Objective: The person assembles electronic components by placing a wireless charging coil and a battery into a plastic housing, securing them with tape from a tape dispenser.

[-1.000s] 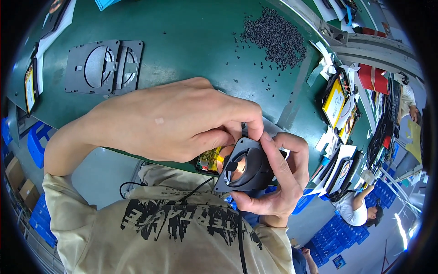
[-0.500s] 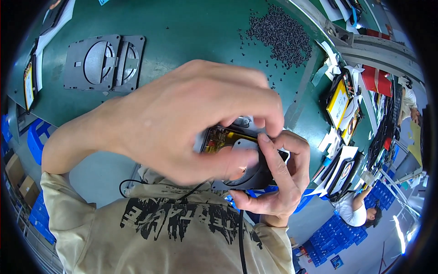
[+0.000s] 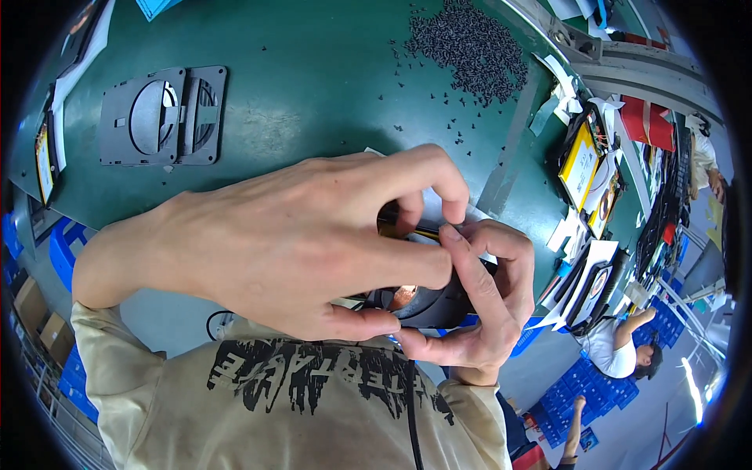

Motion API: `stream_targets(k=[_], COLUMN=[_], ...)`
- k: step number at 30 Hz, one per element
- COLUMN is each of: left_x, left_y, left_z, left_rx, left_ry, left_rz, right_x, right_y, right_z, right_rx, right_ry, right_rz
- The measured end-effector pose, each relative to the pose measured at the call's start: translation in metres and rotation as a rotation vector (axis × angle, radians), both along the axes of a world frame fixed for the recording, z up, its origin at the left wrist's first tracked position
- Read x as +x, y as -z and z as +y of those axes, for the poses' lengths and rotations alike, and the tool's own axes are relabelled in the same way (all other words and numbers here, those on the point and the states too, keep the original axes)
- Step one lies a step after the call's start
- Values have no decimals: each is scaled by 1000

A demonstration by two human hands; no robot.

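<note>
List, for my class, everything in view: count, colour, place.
table: one, green, upper centre
coil device: one, black and copper, centre
round-holed plates: two, dark grey, table's left
screws: uncountable, black, table's far right
battery-like packs: at least three, yellow, table edges
containers: many, blue, lower corners
cartons: at least two, brown, lower left
co-workers: at least three, clothing varied, right
worn shirt: one, beige, bottom
left hand: one, bare, over coil device
right hand: one, bare, gripping coil device

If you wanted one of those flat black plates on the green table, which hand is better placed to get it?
Probably the left hand: it's nearer the black plates. The right hand is farther away and grips the black frame.
</note>
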State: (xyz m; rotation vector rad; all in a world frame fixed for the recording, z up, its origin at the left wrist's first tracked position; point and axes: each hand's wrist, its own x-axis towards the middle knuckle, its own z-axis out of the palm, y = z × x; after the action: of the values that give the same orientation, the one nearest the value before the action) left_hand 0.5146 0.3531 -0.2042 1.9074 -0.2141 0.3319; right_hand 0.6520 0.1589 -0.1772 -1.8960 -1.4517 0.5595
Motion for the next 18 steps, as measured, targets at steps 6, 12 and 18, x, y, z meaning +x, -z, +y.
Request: stream_targets(k=[6,12,18], left_x=[0,-3,-4], left_y=[-15,-12,-8], left_z=[23,20,22], left_rx=[-121,-8,-63], left_ry=[117,113,145], left_rz=[284,283,312], right_x=[1,2,2], right_y=[2,6,4], right_z=[-7,-7,-4], right_rx=[94,114,108], right_ry=[9,8,-47], right_rz=[27,69,98])
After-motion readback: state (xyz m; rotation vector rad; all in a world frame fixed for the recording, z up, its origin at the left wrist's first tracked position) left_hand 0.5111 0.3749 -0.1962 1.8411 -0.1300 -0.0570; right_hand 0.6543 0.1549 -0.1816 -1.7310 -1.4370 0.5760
